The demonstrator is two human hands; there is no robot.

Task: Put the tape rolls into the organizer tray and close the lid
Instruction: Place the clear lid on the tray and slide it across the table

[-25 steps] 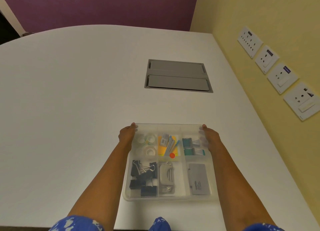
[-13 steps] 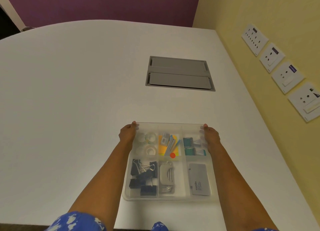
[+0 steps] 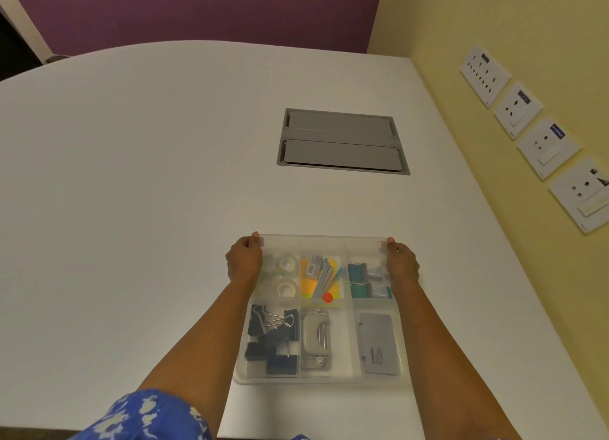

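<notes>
I find the left hand (image 3: 244,261) and the right hand (image 3: 401,264) each pressed on a far corner of the lid (image 3: 324,242), fingers curled over its edge, the grip pinching lid to organizer tray (image 3: 324,379). Against the frames a second earlier, neither hand has shifted; only the view has drifted slightly. The translucent lid lies flat over all compartments. The tape rolls (image 3: 286,274) sit in the far-left compartment, seen through it. Binder clips (image 3: 272,337) occupy the near-left compartment. The tray rests near me on the white surface (image 3: 131,176). My judgement: rolls stowed, closure in its final seating press; whether it has latched, I cannot tell.
</notes>
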